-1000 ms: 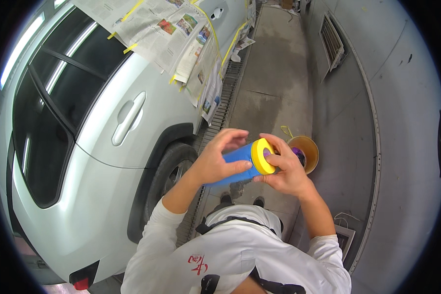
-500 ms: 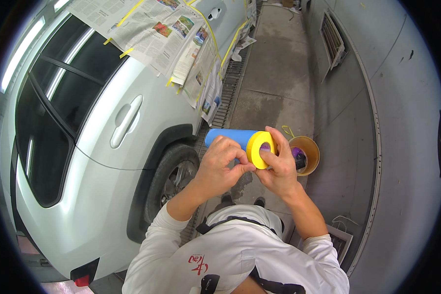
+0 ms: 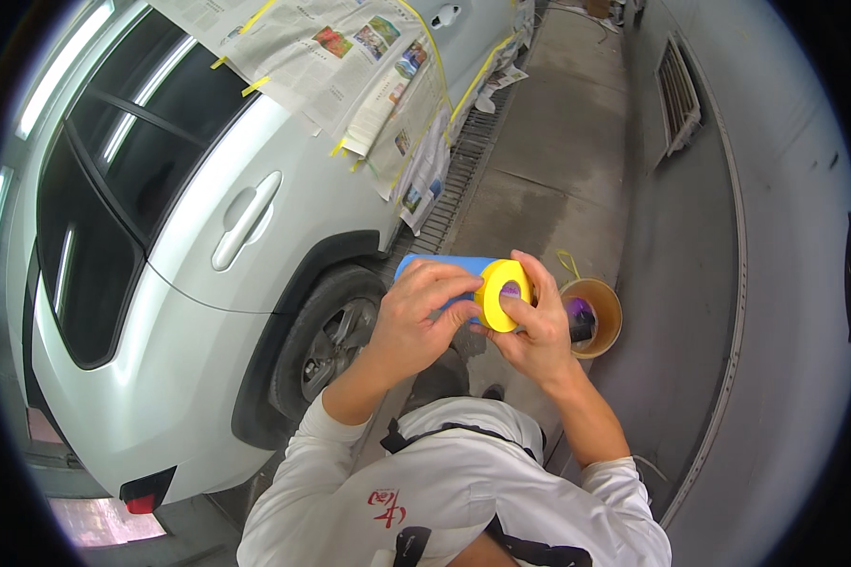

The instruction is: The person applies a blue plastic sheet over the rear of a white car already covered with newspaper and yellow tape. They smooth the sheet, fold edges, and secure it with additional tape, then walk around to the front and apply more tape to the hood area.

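Observation:
In front of my body I hold a blue roll of masking film [image 3: 461,265] with a yellow tape ring [image 3: 492,295] at its right end. My right hand [image 3: 543,331] grips that end, its thumb pressed into the ring's core and its fingers around the outer side. Bent over the blue roll is my left hand [image 3: 416,317], fingertips on the left edge of the yellow ring and thumb just below. It hides much of the blue roll. Whether a tape end is lifted, I cannot tell.
To the left stands a white car [image 3: 199,274] with a dark rear wheel [image 3: 336,331]. Taped newspaper [image 3: 350,85] covers its far side. A yellowish bucket [image 3: 607,335] with things inside stands right of my hands, near the grey wall [image 3: 671,283] and its vent [image 3: 679,99].
My left fingers have moved from a pinch at the ring's lower edge up onto its left edge. The view has shifted slightly, and a leg shows further forward below my hands.

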Demonstrator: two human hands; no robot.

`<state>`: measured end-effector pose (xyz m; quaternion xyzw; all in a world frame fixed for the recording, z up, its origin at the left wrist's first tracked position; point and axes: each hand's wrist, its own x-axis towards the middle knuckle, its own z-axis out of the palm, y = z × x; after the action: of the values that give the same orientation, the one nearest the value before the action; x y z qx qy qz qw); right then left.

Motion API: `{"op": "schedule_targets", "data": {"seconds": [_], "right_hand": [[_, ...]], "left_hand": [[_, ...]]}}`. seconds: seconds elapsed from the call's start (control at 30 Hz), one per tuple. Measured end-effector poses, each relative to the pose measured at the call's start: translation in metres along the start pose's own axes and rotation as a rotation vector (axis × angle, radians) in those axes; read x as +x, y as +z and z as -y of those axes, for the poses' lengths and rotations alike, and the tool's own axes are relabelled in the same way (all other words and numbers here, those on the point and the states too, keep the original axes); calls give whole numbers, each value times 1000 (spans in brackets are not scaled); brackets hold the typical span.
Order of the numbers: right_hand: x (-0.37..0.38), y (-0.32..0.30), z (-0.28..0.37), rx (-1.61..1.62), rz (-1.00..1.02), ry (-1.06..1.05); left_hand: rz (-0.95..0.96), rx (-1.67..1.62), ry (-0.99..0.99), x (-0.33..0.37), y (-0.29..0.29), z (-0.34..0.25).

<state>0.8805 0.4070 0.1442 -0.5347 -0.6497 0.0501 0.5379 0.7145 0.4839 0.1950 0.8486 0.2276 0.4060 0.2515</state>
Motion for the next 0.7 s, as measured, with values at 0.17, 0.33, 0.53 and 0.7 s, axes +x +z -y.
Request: {"op": "schedule_targets", "data": {"seconds": [0.17, 0.33, 0.53, 0.7], "right_hand": [[44, 34, -40, 55, 55, 2], [105, 75, -81, 87, 74, 31], [183, 131, -114, 127, 48, 97], [242, 158, -134, 225, 100, 88]], "left_hand": [[64, 143, 20, 32, -10, 54], [97, 68, 18, 74, -20, 131], [-154, -283, -346, 119, -32, 194], [-338, 106, -129, 163, -45, 237]]}}
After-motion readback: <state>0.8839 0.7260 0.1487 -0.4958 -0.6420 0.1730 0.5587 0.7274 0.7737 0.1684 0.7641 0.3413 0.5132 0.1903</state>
